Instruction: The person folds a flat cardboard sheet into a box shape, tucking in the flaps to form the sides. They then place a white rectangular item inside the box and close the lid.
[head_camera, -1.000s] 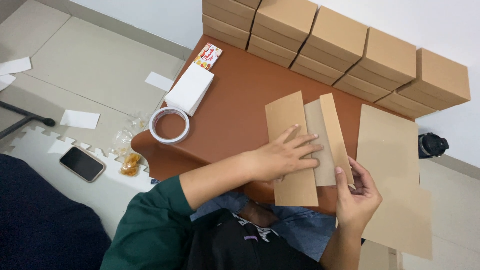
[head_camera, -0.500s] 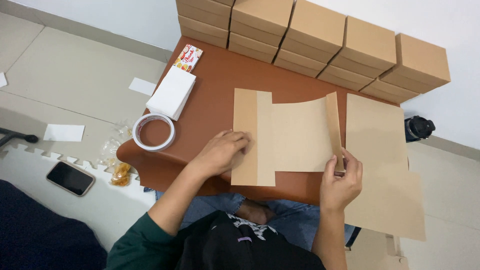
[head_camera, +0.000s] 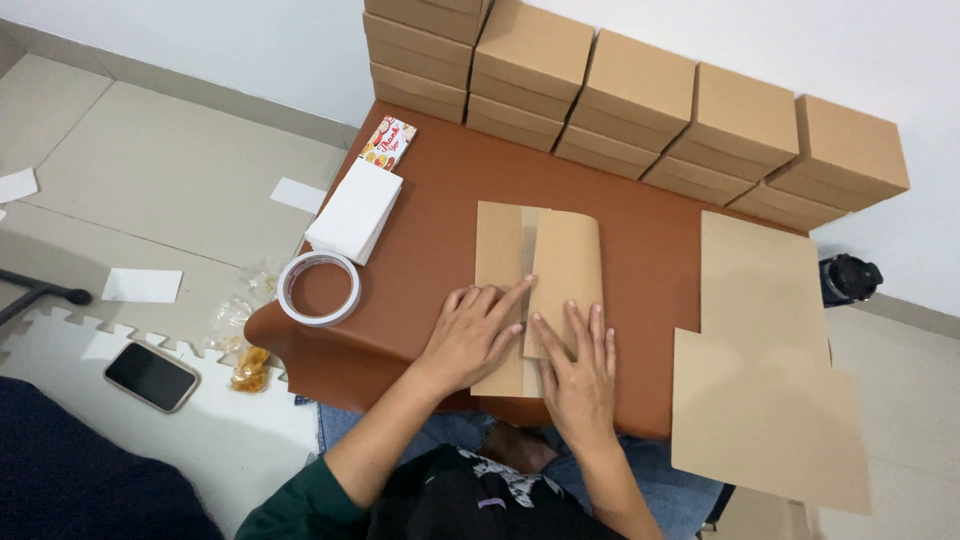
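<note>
While the cardboard sheet (head_camera: 540, 285) lies folded on the table (head_camera: 440, 200) | my left hand (head_camera: 470, 335) presses it flat, fingers spread | my right hand (head_camera: 578, 375) likewise, gripping nothing.

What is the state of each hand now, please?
Left hand: open, flat, pressing on the folded cardboard sheet.
Right hand: open, flat, pressing on the same sheet; holding nothing.

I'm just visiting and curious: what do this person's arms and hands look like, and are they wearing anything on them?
Both hands are bare: no gloves, rings or watch show on the left hand or the right hand. The left arm has a dark green sleeve pushed up above the elbow. No sleeve shows on the right forearm.
</note>
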